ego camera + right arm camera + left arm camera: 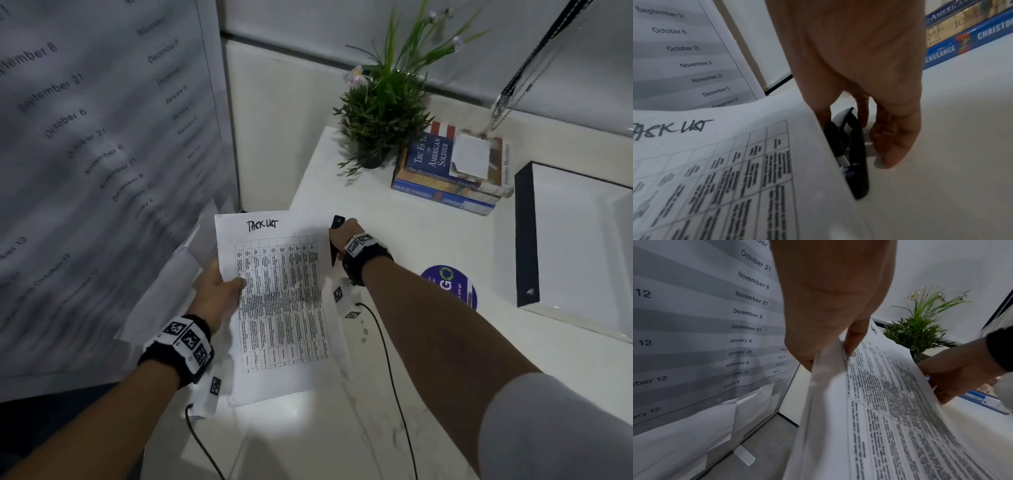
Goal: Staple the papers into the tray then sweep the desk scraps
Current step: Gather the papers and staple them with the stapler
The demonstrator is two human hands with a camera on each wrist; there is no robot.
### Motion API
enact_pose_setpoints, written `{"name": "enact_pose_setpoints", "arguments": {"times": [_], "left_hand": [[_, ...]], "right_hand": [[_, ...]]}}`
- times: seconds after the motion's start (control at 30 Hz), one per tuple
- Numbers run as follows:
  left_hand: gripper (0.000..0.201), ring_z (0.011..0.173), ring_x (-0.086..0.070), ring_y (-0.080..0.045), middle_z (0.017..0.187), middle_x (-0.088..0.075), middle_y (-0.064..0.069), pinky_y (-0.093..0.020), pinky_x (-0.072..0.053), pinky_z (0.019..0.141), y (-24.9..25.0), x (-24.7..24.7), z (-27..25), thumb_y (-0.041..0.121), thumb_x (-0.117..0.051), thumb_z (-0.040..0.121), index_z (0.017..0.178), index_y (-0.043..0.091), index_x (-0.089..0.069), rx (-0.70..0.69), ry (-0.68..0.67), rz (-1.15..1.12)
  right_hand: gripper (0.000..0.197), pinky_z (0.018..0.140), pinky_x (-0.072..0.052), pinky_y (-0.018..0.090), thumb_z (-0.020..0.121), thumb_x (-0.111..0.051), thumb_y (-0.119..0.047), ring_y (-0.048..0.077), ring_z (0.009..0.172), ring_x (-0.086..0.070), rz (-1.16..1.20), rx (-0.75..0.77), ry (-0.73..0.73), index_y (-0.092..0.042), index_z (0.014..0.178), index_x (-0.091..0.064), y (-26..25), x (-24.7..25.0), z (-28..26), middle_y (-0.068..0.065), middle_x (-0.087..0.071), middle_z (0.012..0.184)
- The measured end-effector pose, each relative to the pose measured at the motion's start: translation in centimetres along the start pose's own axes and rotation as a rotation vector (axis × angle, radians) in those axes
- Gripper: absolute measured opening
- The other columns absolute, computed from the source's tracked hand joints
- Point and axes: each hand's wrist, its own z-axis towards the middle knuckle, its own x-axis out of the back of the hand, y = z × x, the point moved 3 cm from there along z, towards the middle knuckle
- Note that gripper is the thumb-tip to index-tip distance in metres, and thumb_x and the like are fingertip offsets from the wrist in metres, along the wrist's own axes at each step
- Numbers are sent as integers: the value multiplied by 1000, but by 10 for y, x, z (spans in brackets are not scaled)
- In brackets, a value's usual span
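Note:
A stack of printed papers [274, 301] headed with a handwritten title and a table is held above the white desk. My left hand [219, 287] pinches its left edge, thumb on top; in the left wrist view the fingers [855, 337] clamp several sheets [890, 418]. My right hand [346, 236] grips a black stapler [335, 240] at the papers' upper right edge. In the right wrist view the stapler [853, 162] stands on end beside the paper [735, 170], fingers curled round it. A black-rimmed white tray [524, 233] lies at the right.
A potted green plant [380, 116] and a stack of books [455, 168] stand at the back of the desk. A round blue sticker [448, 284] lies near my right forearm. A large board of dates [85, 154] leans at the left, loose sheets [161, 298] below it.

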Motion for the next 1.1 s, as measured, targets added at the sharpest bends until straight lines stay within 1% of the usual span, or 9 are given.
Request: {"name": "enact_pose_setpoints", "arguments": {"times": [0.1, 0.2, 0.33, 0.43, 0.57, 0.7, 0.77, 0.9, 1.1], "left_hand": [[59, 117, -60, -30, 132, -59, -13, -51, -45, 102, 6, -8, -3, -18, -45, 89, 139, 13, -44, -13, -8, 10], [63, 113, -61, -27, 128, -61, -11, -47, -48, 99, 17, -22, -2, -19, -47, 87, 140, 13, -42, -75, -42, 95], [66, 97, -61, -22, 124, -62, -7, -42, -49, 86, 28, -46, 1, -18, -48, 86, 139, 21, -39, -135, -65, 190], [68, 91, -61, -5, 114, -61, 6, -30, -54, 78, 43, -68, 1, -15, -50, 86, 136, 29, -38, -217, -98, 285], [76, 90, -65, -33, 104, -65, 4, -51, -55, 76, 63, -101, -2, -14, -50, 81, 129, 44, -36, -367, -220, 430], [83, 54, -52, -27, 73, -57, -15, -49, -50, 49, 77, -129, -9, -7, -49, 78, 131, 53, -26, -396, -305, 575], [86, 51, -49, -28, 67, -50, -17, -50, -48, 47, 82, -140, -14, -6, -50, 77, 132, 55, -22, -422, -326, 637], [91, 51, -48, -27, 60, -45, -9, -48, -47, 48, 87, -152, -19, -6, -52, 77, 130, 57, -16, -461, -338, 718], [90, 49, -46, -25, 56, -43, -6, -40, -44, 49, 88, -155, -27, -10, -51, 78, 130, 55, -17, -495, -349, 759]], "right_hand": [[62, 88, -48, 40, 91, -50, -41, 39, 111, -57, 49, -1, 32, 14, 120, -48, 1, 8, -2, 28, -57, 122], [70, 93, -43, 38, 88, -58, -34, 35, 118, -52, 203, -90, 105, 11, 132, -28, 17, 34, -6, 23, -50, 130], [62, 71, -47, 38, 79, -61, -24, 28, 87, -54, 585, 50, 284, -4, 125, -25, 27, 83, -29, 14, -49, 101], [40, 68, -49, 37, 83, -52, -11, 21, 77, -52, 844, 245, 327, -15, 113, -27, 20, 120, -61, 5, -47, 90], [16, 55, -48, 27, 86, -44, 3, 14, 61, -51, 1090, 426, 262, -11, 91, -43, 2, 152, -109, 5, -46, 78], [38, 65, -43, 0, 87, -44, 12, -22, 68, -54, 1448, 406, 113, -25, 91, -54, -13, 145, -141, -16, -44, 81], [23, 70, -50, 7, 89, -53, 0, -15, 72, -60, 1454, 455, 228, -21, 98, -58, -17, 141, -155, -12, -55, 85], [13, 85, -56, 43, 85, -65, -14, 23, 89, -66, 1484, 414, 424, -16, 93, -55, -25, 136, -167, 6, -64, 93], [11, 73, -59, 38, 87, -63, -12, 18, 77, -68, 1554, 400, 465, -19, 86, -54, -20, 137, -167, 1, -66, 84]]}}
